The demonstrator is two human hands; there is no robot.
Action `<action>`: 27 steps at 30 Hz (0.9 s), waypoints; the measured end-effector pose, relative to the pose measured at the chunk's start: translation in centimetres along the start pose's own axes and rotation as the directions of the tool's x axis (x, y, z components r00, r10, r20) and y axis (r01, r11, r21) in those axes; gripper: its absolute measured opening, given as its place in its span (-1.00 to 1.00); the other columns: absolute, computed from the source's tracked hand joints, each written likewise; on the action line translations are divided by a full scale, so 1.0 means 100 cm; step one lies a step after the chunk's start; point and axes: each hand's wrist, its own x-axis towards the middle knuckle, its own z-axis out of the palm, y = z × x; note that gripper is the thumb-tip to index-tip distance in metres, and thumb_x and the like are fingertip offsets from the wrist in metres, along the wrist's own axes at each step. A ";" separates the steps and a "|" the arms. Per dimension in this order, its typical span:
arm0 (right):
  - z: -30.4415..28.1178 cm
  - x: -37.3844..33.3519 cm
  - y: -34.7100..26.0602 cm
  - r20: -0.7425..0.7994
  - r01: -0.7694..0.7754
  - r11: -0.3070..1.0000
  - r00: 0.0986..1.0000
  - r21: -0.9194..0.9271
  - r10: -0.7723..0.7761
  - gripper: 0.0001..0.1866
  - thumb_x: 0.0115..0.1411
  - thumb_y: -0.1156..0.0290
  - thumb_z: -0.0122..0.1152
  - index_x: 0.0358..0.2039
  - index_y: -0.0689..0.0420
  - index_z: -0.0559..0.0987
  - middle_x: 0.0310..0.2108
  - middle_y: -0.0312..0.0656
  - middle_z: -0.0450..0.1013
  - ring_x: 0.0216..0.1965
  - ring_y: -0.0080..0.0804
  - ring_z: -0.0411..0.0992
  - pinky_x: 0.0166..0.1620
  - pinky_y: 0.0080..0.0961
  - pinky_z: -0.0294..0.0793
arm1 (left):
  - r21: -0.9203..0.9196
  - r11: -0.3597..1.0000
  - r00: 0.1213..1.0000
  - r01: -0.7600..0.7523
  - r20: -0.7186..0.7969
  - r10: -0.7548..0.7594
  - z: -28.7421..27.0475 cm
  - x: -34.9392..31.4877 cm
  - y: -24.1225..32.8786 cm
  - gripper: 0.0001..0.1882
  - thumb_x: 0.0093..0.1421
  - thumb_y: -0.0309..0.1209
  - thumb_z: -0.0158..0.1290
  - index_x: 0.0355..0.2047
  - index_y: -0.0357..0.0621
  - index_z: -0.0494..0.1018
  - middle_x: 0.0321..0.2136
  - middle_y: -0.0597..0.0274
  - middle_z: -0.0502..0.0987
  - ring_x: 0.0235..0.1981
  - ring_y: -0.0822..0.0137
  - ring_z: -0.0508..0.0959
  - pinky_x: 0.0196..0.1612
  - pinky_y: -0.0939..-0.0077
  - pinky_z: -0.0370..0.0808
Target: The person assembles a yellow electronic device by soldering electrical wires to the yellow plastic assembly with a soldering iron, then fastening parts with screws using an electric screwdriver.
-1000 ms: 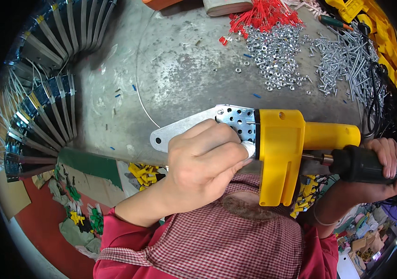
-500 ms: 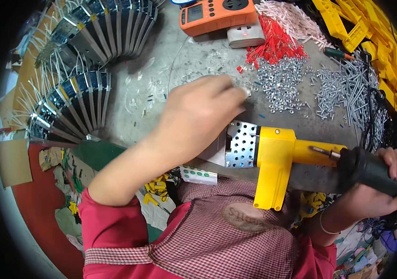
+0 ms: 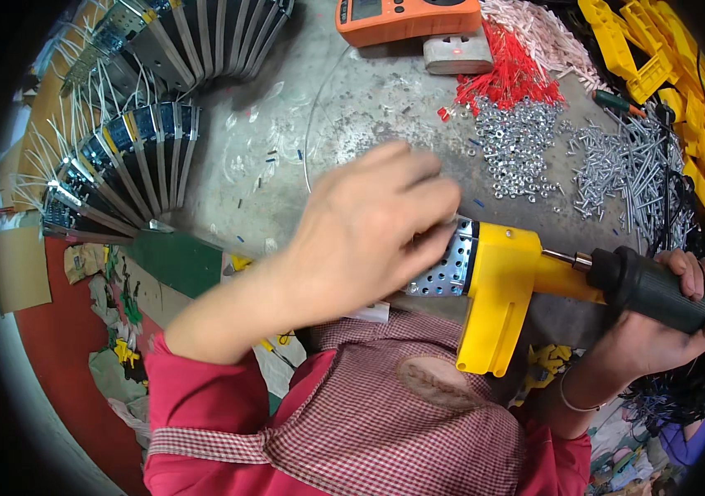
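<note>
One black electric screwdriver [image 3: 646, 285], grasped in my right hand [image 3: 657, 341]; one yellow plastic housing [image 3: 501, 302], left of it; one perforated metal sleeve [image 3: 452, 269], partly behind my curled left hand [image 3: 381, 219], hold unclear.

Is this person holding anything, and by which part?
The right hand grips the dark power screwdriver around the rear of its body. Whether the left hand holds anything cannot be told.

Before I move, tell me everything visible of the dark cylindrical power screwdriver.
The dark cylindrical power screwdriver looks dull and plastic, with a shiny metal collar and a slender metal bit pointing left. It slants, gripped by the right hand. The bit's tip ends beside the yellow plastic housing; contact is unclear.
</note>
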 end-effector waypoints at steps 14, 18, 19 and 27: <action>0.008 0.007 0.000 -0.066 -0.112 0.994 0.992 -0.011 0.111 -0.62 0.14 0.34 0.12 -0.14 0.24 0.21 -0.42 -0.26 0.21 -0.32 -0.43 0.29 0.06 -0.29 0.28 | -0.189 0.982 0.974 -0.020 -0.225 -0.023 0.031 -0.020 -0.003 -0.79 -0.29 -0.60 0.23 -0.58 -0.21 0.46 -0.59 0.20 0.42 -0.59 0.21 0.38 -0.53 0.39 0.29; 0.004 0.007 0.004 -0.087 -0.111 0.991 0.991 -0.072 0.105 -0.62 0.18 0.32 0.10 -0.13 0.22 0.20 -0.43 -0.28 0.22 -0.32 -0.43 0.29 0.08 -0.30 0.29 | -0.209 0.978 0.969 0.000 -0.241 -0.052 0.031 -0.023 -0.003 -0.79 -0.31 -0.61 0.23 -0.58 -0.23 0.46 -0.61 0.18 0.45 -0.60 0.21 0.41 -0.53 0.41 0.29; 0.005 0.006 0.006 -0.083 -0.107 0.993 0.991 -0.055 0.102 -0.64 0.19 0.31 0.09 -0.14 0.22 0.21 -0.44 -0.29 0.22 -0.32 -0.43 0.29 0.07 -0.31 0.30 | -0.216 0.976 0.971 0.002 -0.231 -0.054 0.030 -0.023 -0.003 -0.79 -0.31 -0.61 0.23 -0.58 -0.23 0.46 -0.61 0.18 0.45 -0.60 0.21 0.41 -0.54 0.41 0.30; 0.007 0.006 0.003 -0.103 -0.119 0.990 0.989 -0.082 0.110 -0.65 0.18 0.32 0.11 -0.16 0.21 0.23 -0.44 -0.30 0.22 -0.33 -0.46 0.28 0.05 -0.32 0.29 | -0.230 0.973 0.974 -0.009 -0.221 -0.043 0.031 -0.022 -0.001 -0.77 -0.30 -0.59 0.25 -0.55 -0.23 0.49 -0.59 0.18 0.45 -0.59 0.21 0.42 -0.54 0.40 0.32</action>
